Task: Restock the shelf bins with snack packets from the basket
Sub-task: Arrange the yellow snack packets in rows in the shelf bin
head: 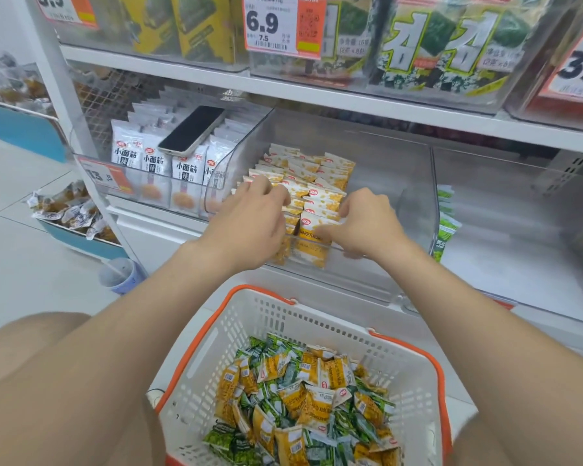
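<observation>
A clear shelf bin holds rows of upright yellow snack packets. My left hand lies over the left rows, fingers curled onto the packet tops. My right hand grips the front packets of the right row at the bin's front edge. Below, a white basket with orange handles holds several loose yellow and green packets.
The left bin holds white packets with a phone lying on top. The right bin has green packets against its left wall. A cup stands on the floor. Seaweed packs fill the upper shelf.
</observation>
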A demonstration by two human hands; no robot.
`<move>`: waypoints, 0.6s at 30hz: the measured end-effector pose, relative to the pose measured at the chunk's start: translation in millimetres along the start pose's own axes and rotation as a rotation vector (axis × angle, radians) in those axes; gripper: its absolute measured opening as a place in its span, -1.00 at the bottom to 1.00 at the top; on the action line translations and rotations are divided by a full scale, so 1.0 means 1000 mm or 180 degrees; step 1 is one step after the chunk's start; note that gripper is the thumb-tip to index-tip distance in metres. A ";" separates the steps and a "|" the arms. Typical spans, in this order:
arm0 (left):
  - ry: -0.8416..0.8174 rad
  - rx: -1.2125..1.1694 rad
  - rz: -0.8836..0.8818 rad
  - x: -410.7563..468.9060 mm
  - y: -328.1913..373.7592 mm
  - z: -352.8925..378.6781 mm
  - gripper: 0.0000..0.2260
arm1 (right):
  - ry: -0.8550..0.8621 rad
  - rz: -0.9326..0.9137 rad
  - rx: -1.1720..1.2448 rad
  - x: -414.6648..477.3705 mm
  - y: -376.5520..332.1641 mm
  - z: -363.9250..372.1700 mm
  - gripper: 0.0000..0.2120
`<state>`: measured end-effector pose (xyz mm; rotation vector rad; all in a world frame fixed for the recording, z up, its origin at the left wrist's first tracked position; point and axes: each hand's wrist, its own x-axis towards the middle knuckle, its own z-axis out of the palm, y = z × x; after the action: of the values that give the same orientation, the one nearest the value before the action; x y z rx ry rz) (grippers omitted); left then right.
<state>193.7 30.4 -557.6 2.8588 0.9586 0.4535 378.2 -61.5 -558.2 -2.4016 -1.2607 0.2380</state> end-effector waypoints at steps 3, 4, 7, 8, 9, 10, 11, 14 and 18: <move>0.0578 -0.0241 0.0003 -0.015 0.016 -0.012 -0.89 | 0.0645 -0.0472 -0.0055 -0.018 -0.003 -0.015 -0.84; 0.0653 -0.0319 -0.0113 -0.020 0.019 -0.014 -0.92 | 0.0779 -0.0659 0.0121 -0.029 -0.008 -0.021 -0.87; 0.0195 -0.0278 -0.0503 -0.034 0.020 -0.005 -0.78 | 0.0600 -0.1246 0.0366 -0.069 -0.023 -0.029 -0.88; -0.0155 -0.0116 -0.0504 -0.038 0.019 0.004 -0.77 | 0.0394 -0.1422 0.0222 -0.082 -0.027 -0.027 -0.86; -0.0543 0.0053 -0.0437 -0.041 0.015 0.017 -0.78 | 0.0148 -0.1552 -0.0003 -0.092 -0.029 -0.022 -0.84; -0.0996 0.0236 -0.0402 -0.045 0.015 0.029 -0.79 | -0.0110 -0.1660 -0.0261 -0.100 -0.030 -0.014 -0.83; -0.1446 0.0373 -0.0413 -0.047 0.012 0.043 -0.80 | -0.0368 -0.1765 -0.0521 -0.105 -0.029 -0.006 -0.82; -0.2348 0.0397 -0.0580 -0.057 0.007 0.084 -0.86 | -0.1233 -0.1988 -0.1332 -0.115 -0.021 0.023 -0.81; -0.2728 0.0529 -0.0812 -0.082 -0.004 0.138 -0.91 | -0.2084 -0.1934 -0.1830 -0.120 -0.010 0.055 -0.84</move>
<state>171.3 -15.3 -709.9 2.5440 1.1442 -0.8356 283.4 -138.5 -608.4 -2.2796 -2.5836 0.5624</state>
